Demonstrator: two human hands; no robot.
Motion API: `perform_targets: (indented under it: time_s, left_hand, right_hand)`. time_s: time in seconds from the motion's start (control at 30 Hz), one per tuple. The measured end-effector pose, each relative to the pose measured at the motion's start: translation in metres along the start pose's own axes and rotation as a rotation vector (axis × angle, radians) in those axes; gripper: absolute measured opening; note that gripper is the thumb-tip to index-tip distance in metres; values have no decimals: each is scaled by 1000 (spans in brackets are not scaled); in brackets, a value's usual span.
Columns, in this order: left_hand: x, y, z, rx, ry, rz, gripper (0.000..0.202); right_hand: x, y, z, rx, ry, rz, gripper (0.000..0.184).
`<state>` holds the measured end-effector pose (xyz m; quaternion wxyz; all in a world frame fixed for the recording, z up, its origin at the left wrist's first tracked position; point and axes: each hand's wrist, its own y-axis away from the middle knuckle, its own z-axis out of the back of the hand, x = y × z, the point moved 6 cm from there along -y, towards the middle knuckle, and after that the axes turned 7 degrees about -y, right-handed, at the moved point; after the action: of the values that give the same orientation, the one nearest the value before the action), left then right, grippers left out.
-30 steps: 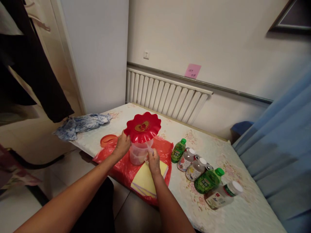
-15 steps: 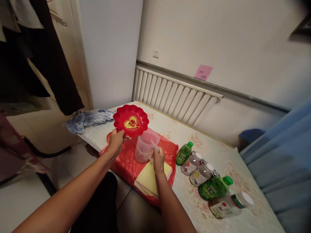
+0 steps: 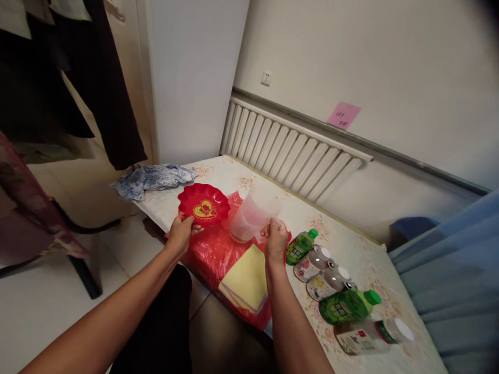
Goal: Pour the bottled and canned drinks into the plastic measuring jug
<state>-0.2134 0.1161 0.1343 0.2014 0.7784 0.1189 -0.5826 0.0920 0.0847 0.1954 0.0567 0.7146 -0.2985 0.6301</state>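
On the pink note fixed to the wall we find two short handwritten lines; the lower resembles digits, several like 5s, sequence unconfirmed. The red scalloped dish bears a gold heart emblem. On both green bottles we observe pale label characters, too small to read; the clear bottles' print is likewise illegible.

Soft, dim light, glints on red plastic, darkened upper-right corner, stretched edges
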Motion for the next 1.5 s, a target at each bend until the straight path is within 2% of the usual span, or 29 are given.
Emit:
perform_targets:
  time_s: [0.1, 0.23, 0.5, 0.67, 0.8, 0.9, 1.03, 1.27, 1.37, 1.5]
  left_hand:
    - [11, -2, -2, 10, 5, 16, 12]
    - [25, -4, -7, 27, 5, 44, 13]
    - [52, 11, -32, 126, -6, 169, 13]
    - [72, 22, -50, 228, -9, 247, 12]
    - [93, 24, -56, 265, -35, 324, 13]
    - [108, 22, -56, 284, -80, 393, 12]
    - [121, 19, -49, 294, -134, 454, 19]
    - [127, 18, -37, 297, -165, 464, 23]
    - [129, 18, -37, 302, -179, 464, 21]
    - [132, 17, -38, 306, -195, 465, 20]
  right_hand:
    - [25, -10, 5, 15, 51, 98, 35]
    - [44, -17, 13, 15, 80, 152, 37]
    - [61, -22, 25, -36, 49, 194, 34]
    - [72, -24, 23, -36, 31, 226, 34]
    - [73, -25, 16, -20, 49, 232, 34]
    - [65, -26, 9, 12, 60, 212, 34]
    - [42, -25, -6, 65, 82, 143, 34]
    - [-16, -15, -35, 154, 119, 44, 33]
    - [-38, -10, -42, 158, 126, 9, 34]
    - [-56, 1, -46, 153, 139, -31, 35]
